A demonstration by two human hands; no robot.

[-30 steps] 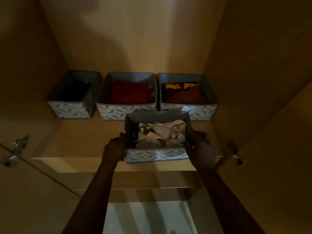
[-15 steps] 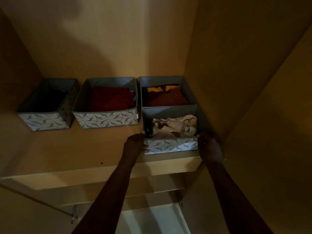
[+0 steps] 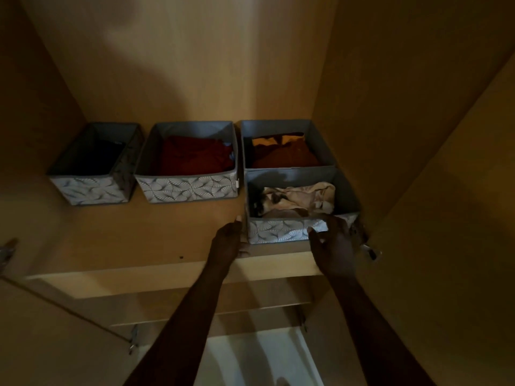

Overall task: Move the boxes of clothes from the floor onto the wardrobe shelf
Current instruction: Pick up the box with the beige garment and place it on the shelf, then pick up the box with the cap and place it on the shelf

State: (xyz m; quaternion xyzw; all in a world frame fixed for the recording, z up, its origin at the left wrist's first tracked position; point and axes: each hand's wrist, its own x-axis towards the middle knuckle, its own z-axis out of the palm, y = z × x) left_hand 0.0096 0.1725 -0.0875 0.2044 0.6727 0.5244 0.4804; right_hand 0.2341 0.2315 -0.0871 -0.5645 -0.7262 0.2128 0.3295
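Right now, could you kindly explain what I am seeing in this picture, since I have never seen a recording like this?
There is no machine here. A person wears a camera on the head, looking forward and down at their own bare arms reaching into a wardrobe. On the shelf stand four fabric boxes of clothes: dark box, red box, orange box, and in front of it the beige box. The left hand rests against that box's left corner; the right hand touches its front. It sits on the shelf, not lifted.
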